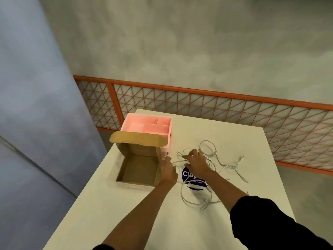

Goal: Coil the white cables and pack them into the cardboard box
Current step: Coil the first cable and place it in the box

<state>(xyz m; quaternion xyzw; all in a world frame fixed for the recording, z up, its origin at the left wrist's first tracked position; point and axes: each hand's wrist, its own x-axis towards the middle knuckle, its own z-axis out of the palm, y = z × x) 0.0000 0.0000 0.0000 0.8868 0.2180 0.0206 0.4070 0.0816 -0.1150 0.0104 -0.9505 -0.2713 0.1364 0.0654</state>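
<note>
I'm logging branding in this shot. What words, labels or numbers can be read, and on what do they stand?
"Clay": large white letters on the round dark blue label on the white table; the wrist of the right hand hides anything further.
Small white line beneath it: too blurred to read.
Brown cardboard box and pink plastic divided tray: no text visible.

A white tabletop (234, 141) fills the lower middle of the frame. At its far left corner sits a pink tray (126, 121) divided into several compartments. A round dark blue label (187, 175) with white lettering lies near the frame's centre. Behind the tabletop an orange-framed lattice panel (216, 103) runs across the frame, with grey concrete (180, 42) above it and a blue-grey wall (36, 105) at the left.
</note>
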